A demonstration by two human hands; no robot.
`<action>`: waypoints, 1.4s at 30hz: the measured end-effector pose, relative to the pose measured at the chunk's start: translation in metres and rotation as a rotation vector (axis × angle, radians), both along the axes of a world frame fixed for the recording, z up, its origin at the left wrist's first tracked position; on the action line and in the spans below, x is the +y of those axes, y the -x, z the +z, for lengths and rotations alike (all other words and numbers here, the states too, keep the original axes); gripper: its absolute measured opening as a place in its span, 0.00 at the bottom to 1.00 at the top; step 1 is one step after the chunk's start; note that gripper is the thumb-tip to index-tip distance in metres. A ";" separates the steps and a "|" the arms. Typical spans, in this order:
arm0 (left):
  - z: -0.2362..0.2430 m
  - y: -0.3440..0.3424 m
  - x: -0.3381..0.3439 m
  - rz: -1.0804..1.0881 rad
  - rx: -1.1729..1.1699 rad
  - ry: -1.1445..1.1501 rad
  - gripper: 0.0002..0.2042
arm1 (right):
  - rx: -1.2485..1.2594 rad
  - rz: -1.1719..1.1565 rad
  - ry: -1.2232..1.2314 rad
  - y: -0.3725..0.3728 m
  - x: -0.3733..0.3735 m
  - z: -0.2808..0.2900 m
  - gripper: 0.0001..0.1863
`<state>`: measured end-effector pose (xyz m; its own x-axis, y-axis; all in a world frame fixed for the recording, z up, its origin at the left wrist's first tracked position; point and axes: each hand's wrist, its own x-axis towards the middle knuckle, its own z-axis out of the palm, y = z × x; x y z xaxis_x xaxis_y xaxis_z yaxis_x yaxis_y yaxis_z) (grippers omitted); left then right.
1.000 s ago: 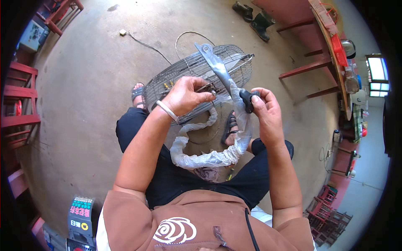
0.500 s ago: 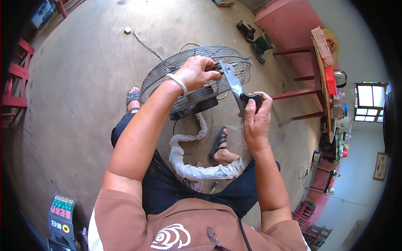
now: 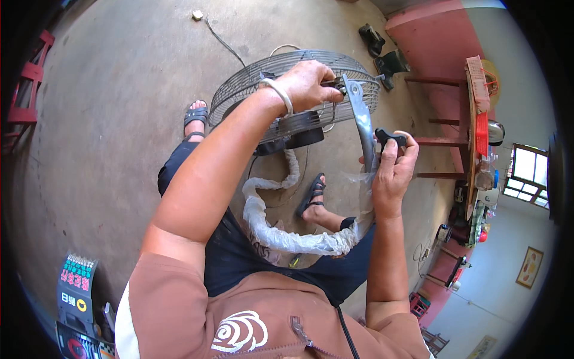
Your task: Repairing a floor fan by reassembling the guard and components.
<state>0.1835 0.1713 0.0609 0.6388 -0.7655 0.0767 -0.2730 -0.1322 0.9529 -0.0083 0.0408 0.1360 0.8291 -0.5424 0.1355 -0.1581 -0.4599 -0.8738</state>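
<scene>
A round wire fan cage (image 3: pixel 299 66) stands tilted in front of me, with a dark fan motor housing (image 3: pixel 304 128) on its near side. My left hand (image 3: pixel 308 87) is at the cage, thumb and fingers pinched by a small dark fitting at the bracket's end; what they grip is partly hidden. From there a flat grey metal bracket (image 3: pixel 360 113) runs down toward my right hand (image 3: pixel 393 170). That hand has its thumb and fingers closed on a black lobed knob (image 3: pixel 390 140) beside the bracket. A curved tube wrapped in clear plastic (image 3: pixel 281 239) loops below, above my lap.
A cord with a pale plug (image 3: pixel 198 15) lies on the concrete floor beyond the fan. Dark boots (image 3: pixel 391 63) and a wooden table (image 3: pixel 470 131) with baskets and jars stand right. Red chairs (image 3: pixel 27 90) are far left; a printed box (image 3: pixel 78 281) sits lower left.
The fan cage and both hands have shifted right and slightly up in view. The bracket stands more upright, and the knob now shows more to its right side.
</scene>
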 end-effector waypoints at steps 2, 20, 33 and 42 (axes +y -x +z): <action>0.000 -0.004 0.000 -0.003 0.021 0.005 0.13 | 0.008 0.020 -0.013 -0.004 -0.001 0.002 0.13; -0.005 -0.018 0.005 -0.205 0.261 0.033 0.15 | 0.107 0.046 0.389 -0.021 0.006 -0.011 0.14; 0.000 0.008 -0.012 -0.036 0.296 -0.034 0.17 | -0.078 0.082 -0.200 -0.017 -0.020 -0.010 0.13; -0.006 0.001 -0.008 -0.149 0.316 0.028 0.16 | 0.350 0.260 -0.422 -0.077 -0.022 0.036 0.17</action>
<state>0.1828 0.1631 0.0552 0.5154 -0.8527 -0.0846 0.0213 -0.0859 0.9961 0.0690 0.0185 0.1720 0.8981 -0.2632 -0.3523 -0.3982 -0.1468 -0.9055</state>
